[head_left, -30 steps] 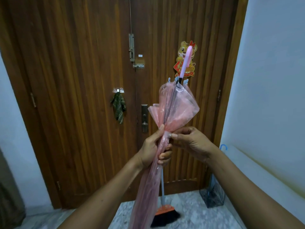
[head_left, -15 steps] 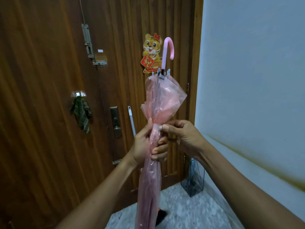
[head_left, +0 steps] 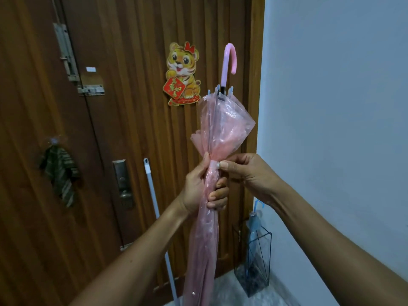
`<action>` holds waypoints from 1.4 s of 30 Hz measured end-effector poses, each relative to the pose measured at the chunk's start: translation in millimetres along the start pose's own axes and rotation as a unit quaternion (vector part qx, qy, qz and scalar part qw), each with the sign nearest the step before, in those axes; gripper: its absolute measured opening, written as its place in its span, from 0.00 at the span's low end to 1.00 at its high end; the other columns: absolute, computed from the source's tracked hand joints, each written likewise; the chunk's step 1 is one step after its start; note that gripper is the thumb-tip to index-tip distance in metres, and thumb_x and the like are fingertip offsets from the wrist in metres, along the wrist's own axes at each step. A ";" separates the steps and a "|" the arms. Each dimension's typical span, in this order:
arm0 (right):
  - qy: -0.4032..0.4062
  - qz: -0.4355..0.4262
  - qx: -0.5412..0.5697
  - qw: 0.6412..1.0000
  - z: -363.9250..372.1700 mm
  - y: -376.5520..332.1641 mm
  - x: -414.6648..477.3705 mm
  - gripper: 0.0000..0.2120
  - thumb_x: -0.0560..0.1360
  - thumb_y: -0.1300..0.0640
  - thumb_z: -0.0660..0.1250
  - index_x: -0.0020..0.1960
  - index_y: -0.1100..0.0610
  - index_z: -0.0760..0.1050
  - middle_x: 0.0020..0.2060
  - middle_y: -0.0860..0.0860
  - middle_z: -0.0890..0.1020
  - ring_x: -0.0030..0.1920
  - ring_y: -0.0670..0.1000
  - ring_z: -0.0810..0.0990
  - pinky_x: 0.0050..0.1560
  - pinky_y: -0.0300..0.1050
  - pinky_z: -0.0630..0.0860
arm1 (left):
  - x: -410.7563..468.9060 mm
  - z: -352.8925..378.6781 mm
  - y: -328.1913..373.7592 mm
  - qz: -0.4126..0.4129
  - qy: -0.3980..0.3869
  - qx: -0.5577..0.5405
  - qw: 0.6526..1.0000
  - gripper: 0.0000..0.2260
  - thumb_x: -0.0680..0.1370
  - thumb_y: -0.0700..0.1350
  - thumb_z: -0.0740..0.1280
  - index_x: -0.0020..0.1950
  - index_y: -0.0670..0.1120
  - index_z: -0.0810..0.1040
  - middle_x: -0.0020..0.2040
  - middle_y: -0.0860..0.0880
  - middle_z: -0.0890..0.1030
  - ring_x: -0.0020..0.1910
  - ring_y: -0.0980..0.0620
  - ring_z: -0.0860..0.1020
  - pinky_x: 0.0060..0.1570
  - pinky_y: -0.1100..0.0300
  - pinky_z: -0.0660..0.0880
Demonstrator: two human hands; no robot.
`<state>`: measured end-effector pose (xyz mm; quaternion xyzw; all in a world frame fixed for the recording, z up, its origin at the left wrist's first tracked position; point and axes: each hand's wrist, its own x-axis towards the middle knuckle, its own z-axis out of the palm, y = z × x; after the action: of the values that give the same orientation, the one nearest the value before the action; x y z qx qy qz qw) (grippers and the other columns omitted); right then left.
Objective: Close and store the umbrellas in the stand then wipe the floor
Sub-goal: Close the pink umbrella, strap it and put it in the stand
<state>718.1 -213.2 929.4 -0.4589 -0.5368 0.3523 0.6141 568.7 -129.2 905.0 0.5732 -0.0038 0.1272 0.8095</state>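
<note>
A folded translucent pink umbrella (head_left: pixel 220 124) stands upright in front of me, its pink hooked handle (head_left: pixel 229 60) at the top. My left hand (head_left: pixel 205 186) is wrapped around its gathered canopy at mid-height. My right hand (head_left: pixel 245 171) pinches the strap that circles the canopy just above the left hand. In the corner at the lower right stands a dark wire umbrella stand (head_left: pixel 256 261), with a folded blue umbrella (head_left: pixel 255 221) in it. The pink umbrella's lower tip runs out of view.
A brown wooden door (head_left: pixel 123 129) fills the left and centre, with a tiger sticker (head_left: pixel 182 74), a bolt (head_left: pixel 68 56) and a lock (head_left: pixel 122 182). A broom's pale handle (head_left: pixel 154 208) leans on it. A striped cloth (head_left: pixel 60 171) hangs at left. White wall at right; marble floor (head_left: pixel 225 290) below.
My view has swung to the right, so the door slid left and the stand with the blue umbrella came into the corner. Both hands keep the same hold on the pink umbrella.
</note>
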 end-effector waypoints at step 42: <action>0.233 0.283 -0.153 0.918 -346.5 401.1 262.7 0.11 0.72 0.63 0.77 0.51 0.52 0.83 0.47 0.53 0.87 0.49 0.53 0.86 0.55 0.55 0.83 | 442.5 -348.9 -209.4 -0.142 0.238 0.149 0.949 0.07 0.81 0.37 0.63 0.53 0.45 0.81 0.41 0.55 0.86 0.40 0.59 0.84 0.40 0.69 0.78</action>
<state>1128.8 98.3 638.9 -0.7488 -0.2738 0.3082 0.5189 992.1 219.1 658.5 0.6350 0.2893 0.1430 0.7018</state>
